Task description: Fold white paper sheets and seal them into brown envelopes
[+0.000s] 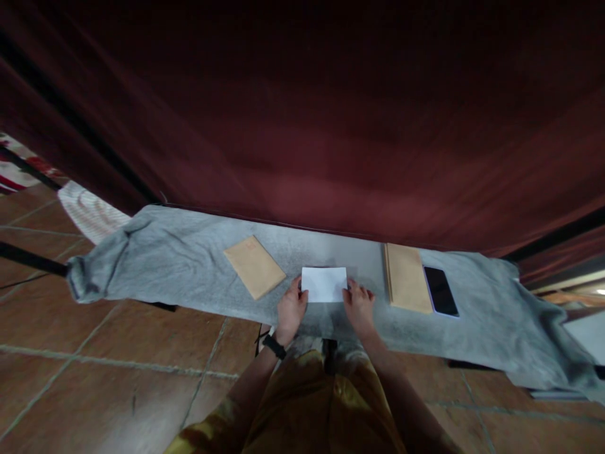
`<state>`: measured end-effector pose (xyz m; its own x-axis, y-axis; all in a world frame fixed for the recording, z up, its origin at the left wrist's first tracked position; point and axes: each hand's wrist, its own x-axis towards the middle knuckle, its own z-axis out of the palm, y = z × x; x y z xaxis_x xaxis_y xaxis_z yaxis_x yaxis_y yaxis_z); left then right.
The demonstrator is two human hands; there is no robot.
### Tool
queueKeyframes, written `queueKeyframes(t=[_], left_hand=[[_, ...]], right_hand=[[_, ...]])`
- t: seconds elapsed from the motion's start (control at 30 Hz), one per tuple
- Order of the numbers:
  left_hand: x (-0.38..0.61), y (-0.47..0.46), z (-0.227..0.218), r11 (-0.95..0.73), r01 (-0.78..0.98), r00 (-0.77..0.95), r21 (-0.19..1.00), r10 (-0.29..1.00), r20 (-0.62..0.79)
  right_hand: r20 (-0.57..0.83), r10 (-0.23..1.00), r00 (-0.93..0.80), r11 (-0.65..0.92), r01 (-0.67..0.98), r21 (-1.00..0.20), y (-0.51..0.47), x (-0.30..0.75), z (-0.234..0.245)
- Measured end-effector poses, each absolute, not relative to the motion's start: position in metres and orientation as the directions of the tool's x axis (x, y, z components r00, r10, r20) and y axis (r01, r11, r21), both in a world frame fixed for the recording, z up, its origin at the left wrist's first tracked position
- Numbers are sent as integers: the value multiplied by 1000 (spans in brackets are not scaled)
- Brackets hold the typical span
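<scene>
A white sheet of paper, small and rectangular, is held flat between my two hands above the grey cloth. My left hand, with a dark watch on its wrist, pinches the left edge. On the opposite edge, the thumb and fingers of my right hand are closed. Whether the paper is a single sheet or folded, I cannot tell. To the left lies one brown envelope, set at a slant. Over on the right rests a stack of brown envelopes.
Touching the stack's right side is a phone with a dark screen. A grey cloth covers the narrow table or bench. Behind it hangs a dark red curtain. Brown floor tiles show below.
</scene>
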<state>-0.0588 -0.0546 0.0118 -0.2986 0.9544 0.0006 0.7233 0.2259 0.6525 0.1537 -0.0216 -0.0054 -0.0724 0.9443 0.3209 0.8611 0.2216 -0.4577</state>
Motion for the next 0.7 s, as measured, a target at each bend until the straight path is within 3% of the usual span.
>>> queueKeyframes(t=[0.2, 0.4, 0.57, 0.7], left_hand=[[-49, -57, 12, 231, 815, -300, 532, 953, 46], [-46, -61, 11, 179, 890, -237, 419, 967, 92], [-24, -59, 9, -84, 922, -8, 379, 972, 233], [-1, -55, 0, -172, 915, 102, 365, 974, 204]], right_hand=[[330, 936, -118, 232, 915, -331, -28, 151, -3], [448, 878, -169, 300, 923, -241, -31, 153, -12], [378, 908, -178, 279, 932, -231, -33, 152, -13], [378, 907, -186, 282, 935, -216, -32, 154, -12]])
